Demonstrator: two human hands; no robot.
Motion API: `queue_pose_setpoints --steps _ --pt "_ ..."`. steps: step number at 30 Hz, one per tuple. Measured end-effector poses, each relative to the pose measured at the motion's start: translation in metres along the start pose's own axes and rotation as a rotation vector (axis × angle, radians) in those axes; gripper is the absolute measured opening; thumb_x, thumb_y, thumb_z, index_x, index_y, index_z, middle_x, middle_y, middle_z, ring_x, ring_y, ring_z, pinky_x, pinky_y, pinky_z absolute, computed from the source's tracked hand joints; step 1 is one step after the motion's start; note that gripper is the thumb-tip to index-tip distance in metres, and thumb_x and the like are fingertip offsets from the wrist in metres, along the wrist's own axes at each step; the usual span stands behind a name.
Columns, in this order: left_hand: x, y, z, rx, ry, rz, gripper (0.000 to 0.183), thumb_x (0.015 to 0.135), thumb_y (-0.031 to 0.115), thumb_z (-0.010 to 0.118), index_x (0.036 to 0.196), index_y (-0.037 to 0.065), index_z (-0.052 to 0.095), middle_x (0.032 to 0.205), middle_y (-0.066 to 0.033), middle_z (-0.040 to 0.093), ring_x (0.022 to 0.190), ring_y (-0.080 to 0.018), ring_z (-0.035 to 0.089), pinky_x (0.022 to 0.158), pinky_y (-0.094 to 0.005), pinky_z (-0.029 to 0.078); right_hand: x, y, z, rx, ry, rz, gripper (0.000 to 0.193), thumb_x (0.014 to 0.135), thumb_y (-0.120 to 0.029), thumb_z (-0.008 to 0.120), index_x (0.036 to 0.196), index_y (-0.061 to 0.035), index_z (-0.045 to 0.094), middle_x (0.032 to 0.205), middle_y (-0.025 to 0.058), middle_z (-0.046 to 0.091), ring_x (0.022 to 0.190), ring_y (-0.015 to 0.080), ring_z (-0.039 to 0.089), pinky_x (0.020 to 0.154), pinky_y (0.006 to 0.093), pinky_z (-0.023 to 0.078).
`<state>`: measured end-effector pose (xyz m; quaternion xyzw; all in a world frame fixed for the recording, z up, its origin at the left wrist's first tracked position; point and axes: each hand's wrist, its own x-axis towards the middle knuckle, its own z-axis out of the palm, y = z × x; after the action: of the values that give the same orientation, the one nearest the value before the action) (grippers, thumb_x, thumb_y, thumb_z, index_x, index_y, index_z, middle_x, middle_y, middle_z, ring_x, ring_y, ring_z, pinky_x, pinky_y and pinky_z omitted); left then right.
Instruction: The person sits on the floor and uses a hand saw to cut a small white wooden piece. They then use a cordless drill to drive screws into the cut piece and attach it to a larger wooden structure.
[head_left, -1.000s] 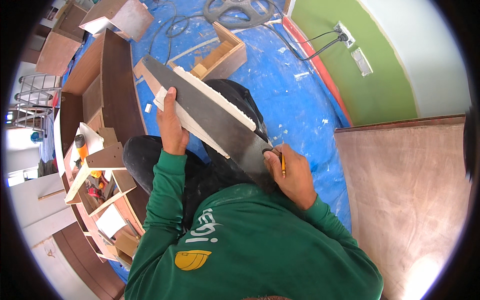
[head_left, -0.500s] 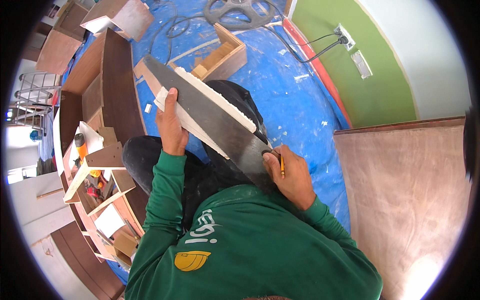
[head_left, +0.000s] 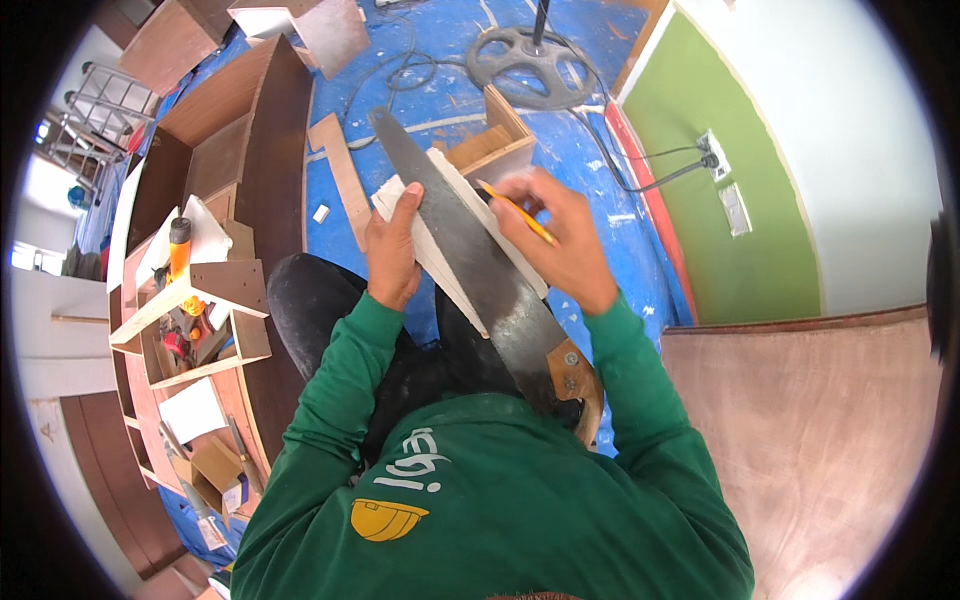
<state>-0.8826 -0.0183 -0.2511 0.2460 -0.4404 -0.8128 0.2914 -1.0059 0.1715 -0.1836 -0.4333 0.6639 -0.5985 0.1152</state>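
Observation:
My left hand (head_left: 393, 252) grips a white board (head_left: 437, 268) with a rough, crumbly edge, its thumb pressing at the edge of a handsaw (head_left: 470, 255) that lies across the board. The board shows along both sides of the grey blade; the left fingers are hidden underneath. The saw's wooden handle (head_left: 582, 388) rests near my body, out of either hand. Closed around a yellow pencil (head_left: 528, 222), my right hand (head_left: 562, 228) is just right of the blade, with the pencil's tip by the blade's far edge.
Blue sheeting (head_left: 630, 260) covers the floor. Ahead are an open wooden box (head_left: 515, 150), a strip of wood (head_left: 345, 185) and a round black base (head_left: 530, 70) with cables. Wooden cabinets (head_left: 275, 130) and tools stand left; a wooden panel (head_left: 790, 420) is right, below a wall socket (head_left: 712, 155).
My right hand has let go of the saw's handle and moved forward along the blade, bringing the pencil up to its far side. The left hand still holds the board and blade.

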Motion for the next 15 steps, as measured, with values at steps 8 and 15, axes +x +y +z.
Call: queue_pose_setpoints --steps 8,15 --pt "0.000 -0.001 -0.001 -0.013 -0.006 0.036 0.039 0.106 0.025 0.073 0.135 0.001 0.065 0.124 -0.0058 0.072 0.110 -0.0145 0.068 0.096 -0.0324 0.055 0.060 0.041 0.049 0.113 -0.070 -0.029 0.014 0.101 -0.010 0.074 0.111 -0.0008 0.072 0.089 0.0039 0.072 0.079 0.0085 0.064 0.072 0.0278 0.052" --pt "0.003 -0.003 -0.005 0.010 -0.003 0.052 0.040 0.107 0.023 0.070 0.139 0.001 0.062 0.125 -0.0063 0.072 0.111 -0.0160 0.069 0.095 -0.0332 0.057 0.070 0.042 0.052 0.046 -0.124 -0.055 0.014 0.101 -0.012 0.072 0.108 0.0002 0.072 0.090 0.0076 0.074 0.078 0.0108 0.065 0.072 0.0297 0.052"
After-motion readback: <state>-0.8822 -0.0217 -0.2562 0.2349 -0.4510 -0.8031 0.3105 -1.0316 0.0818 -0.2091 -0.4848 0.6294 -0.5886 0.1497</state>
